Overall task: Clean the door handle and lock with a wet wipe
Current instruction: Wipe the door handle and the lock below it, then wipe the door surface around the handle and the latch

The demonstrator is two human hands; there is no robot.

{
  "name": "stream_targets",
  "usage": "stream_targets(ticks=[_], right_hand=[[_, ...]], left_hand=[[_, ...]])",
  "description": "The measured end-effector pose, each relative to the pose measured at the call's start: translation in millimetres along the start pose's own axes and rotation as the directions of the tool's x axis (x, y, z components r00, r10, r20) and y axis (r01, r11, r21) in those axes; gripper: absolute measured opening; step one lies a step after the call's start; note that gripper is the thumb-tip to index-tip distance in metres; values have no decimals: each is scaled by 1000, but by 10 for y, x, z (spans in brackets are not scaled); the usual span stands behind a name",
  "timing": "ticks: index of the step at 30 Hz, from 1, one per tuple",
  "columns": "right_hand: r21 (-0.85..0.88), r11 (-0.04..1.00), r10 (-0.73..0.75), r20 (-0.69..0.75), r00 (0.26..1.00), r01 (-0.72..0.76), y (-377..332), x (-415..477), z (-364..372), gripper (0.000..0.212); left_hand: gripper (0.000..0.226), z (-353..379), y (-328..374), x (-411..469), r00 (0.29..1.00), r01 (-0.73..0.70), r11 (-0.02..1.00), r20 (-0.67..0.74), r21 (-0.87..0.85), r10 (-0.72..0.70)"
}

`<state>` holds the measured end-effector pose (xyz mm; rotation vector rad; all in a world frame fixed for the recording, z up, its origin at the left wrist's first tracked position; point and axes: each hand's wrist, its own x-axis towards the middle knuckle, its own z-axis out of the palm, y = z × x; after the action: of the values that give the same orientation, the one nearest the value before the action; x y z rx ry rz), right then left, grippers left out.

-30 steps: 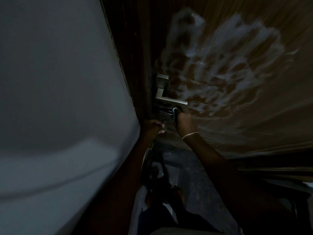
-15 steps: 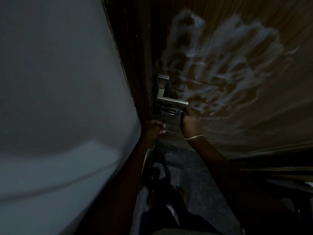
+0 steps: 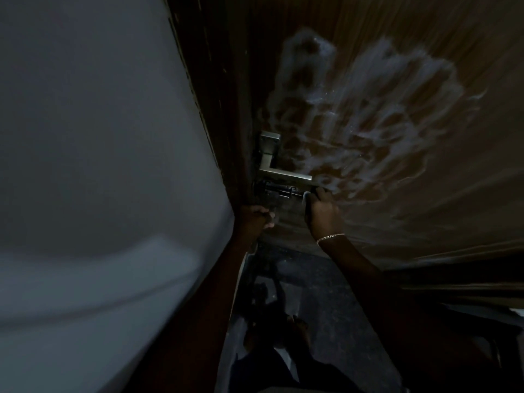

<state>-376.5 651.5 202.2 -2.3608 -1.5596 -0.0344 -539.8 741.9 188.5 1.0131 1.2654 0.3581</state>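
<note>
A silver lever door handle (image 3: 283,173) on its plate sits at the left edge of a brown wooden door (image 3: 397,194). Just below it is a dark sliding bolt lock (image 3: 279,191). My right hand (image 3: 321,211), with a thin bracelet on the wrist, holds a pale wet wipe (image 3: 307,196) against the right end of the bolt. My left hand (image 3: 256,219) is lower left, at the door's edge, fingers curled round something dark that I cannot make out.
A white wall (image 3: 99,165) fills the left side, with the dark door frame (image 3: 209,95) beside it. Pale wet smears (image 3: 368,109) cover the door above the handle. The dark floor (image 3: 312,293) and my feet lie below. The scene is dim.
My right hand with the wipe has slid to the right along the bolt, away from the door edge. The left hand has stayed where it was.
</note>
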Motion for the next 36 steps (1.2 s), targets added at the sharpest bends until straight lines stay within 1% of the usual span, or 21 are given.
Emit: stream_targets(ticks=[1, 3, 5, 6, 8, 9, 10, 11, 14, 16, 20, 22, 24, 26, 27, 28, 31, 32, 33, 34, 36], right_hand=[[16, 999, 41, 23, 999, -42, -3, 15, -33, 15], [88, 989, 115, 12, 993, -116, -30, 19, -112, 14], [224, 957, 201, -42, 979, -186, -35, -21, -195, 10], [290, 929, 246, -24, 969, -229, -28, -62, -218, 12], [402, 855, 335, 56, 941, -328, -23, -158, -245, 22], [458, 809, 376, 77, 923, -368, -33, -201, -268, 22], [520, 760, 407, 86, 910, -389, -49, -239, -308, 17], [589, 708, 420, 93, 903, -390, -82, -277, -361, 13], [761, 547, 416, 115, 902, -350, -147, -378, -554, 21], [819, 482, 420, 94, 903, -310, -136, -407, -687, 21], [864, 448, 429, 19, 903, -231, -113, -402, -915, 21], [885, 408, 446, 19, 895, -222, -134, -375, -1053, 21], [899, 390, 452, 3, 892, -200, -178, -310, -1214, 24], [914, 369, 450, -16, 893, -169, -278, -195, -1428, 19], [918, 375, 436, -49, 899, -132, -343, -126, -1553, 15], [909, 412, 408, -118, 905, -68, -411, -53, -1676, 12], [758, 640, 250, -363, 898, 128, -637, 218, -2036, 7], [692, 700, 203, -432, 879, 178, -703, 331, -2138, 6], [617, 757, 167, -502, 849, 216, -771, 443, -2235, 10], [538, 803, 121, -568, 814, 256, -848, 556, -2322, 15], [356, 874, -19, -655, 755, 330, -1000, 737, -2412, 15]], left_hand=[[22, -2, -2, -8, 1000, -3, 1000, 0, 11, 3], [8, 26, -5, -16, 1000, -4, 1000, -3, 19, 4], [21, 56, 24, -33, 1000, -1, 999, -27, 47, 2], [21, 79, 53, -58, 999, 7, 998, -44, 57, -5], [2, 101, 137, -121, 999, 8, 997, -43, 78, -5], [16, 102, 181, -149, 999, 12, 995, -49, 98, -7], [25, 104, 240, -189, 999, 11, 993, -52, 120, -4], [30, 102, 304, -244, 999, 7, 989, -54, 144, 1], [29, 73, 466, -372, 998, 9, 981, -57, 194, 2], [27, 44, 567, -463, 998, 6, 976, -65, 219, 8], [34, -41, 715, -714, 997, -44, 973, -58, 225, 59], [31, -88, 767, -828, 990, -110, 960, -54, 258, 128], [30, -125, 845, -960, 978, -176, 941, -62, 288, 202], [30, -147, 939, -1068, 961, -233, 922, -73, 310, 268], [29, -153, 999, -1123, 949, -265, 910, -80, 318, 304], [27, -155, 1066, -1170, 935, -301, 897, -87, 323, 345], [23, -171, 1302, -1300, 888, -389, 851, -100, 351, 448], [22, -182, 1384, -1337, 868, -418, 833, -110, 363, 484], [21, -198, 1457, -1376, 844, -452, 813, -117, 366, 523], [18, -215, 1528, -1412, 822, -485, 798, -126, 357, 556], [11, -231, 1631, -1454, 800, -521, 793, -143, 316, 583]])
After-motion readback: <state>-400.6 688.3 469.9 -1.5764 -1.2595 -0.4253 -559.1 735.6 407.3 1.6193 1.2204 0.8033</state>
